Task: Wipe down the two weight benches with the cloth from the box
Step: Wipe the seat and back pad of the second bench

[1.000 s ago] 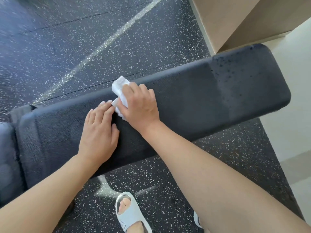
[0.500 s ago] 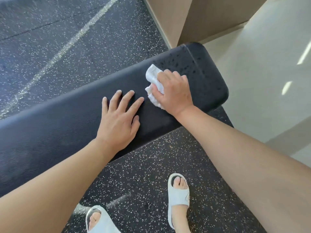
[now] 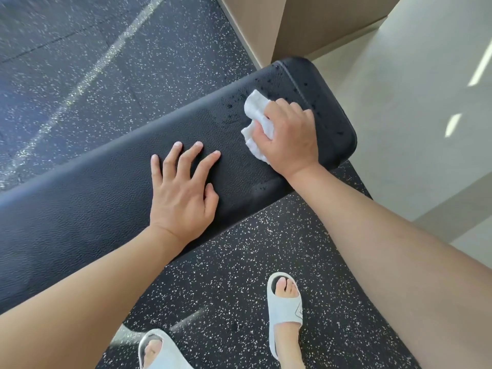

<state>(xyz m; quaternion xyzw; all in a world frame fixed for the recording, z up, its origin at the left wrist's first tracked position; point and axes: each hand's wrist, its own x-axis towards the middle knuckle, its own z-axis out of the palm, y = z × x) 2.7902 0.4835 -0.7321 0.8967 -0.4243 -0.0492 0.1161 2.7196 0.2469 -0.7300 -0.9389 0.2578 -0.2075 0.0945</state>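
Two hands lie on the black padded weight bench in my head view, the only view I have. The right hand presses the white cloth onto the pad near its rounded far end, its fingers curled round the bunched fabric; folds of cloth stick out to the left of the knuckles. Dark wet spots dot the pad around and beyond the cloth. The left hand rests flat on the pad just beside the right, fingers straight and spread wide, holding nothing.

Compared with half a second ago, I see the right hand and cloth further along the pad toward its end, now over the spotted area, and the gap between the two hands has widened. The left hand keeps its flat, splayed pose on the same stretch of pad.

The bench stands on a speckled black rubber floor. Both feet, in pale grey slides, show below: the left slide at the bottom edge, the right slide near the right forearm. Beyond the bench end stands a beige column on a pale floor.
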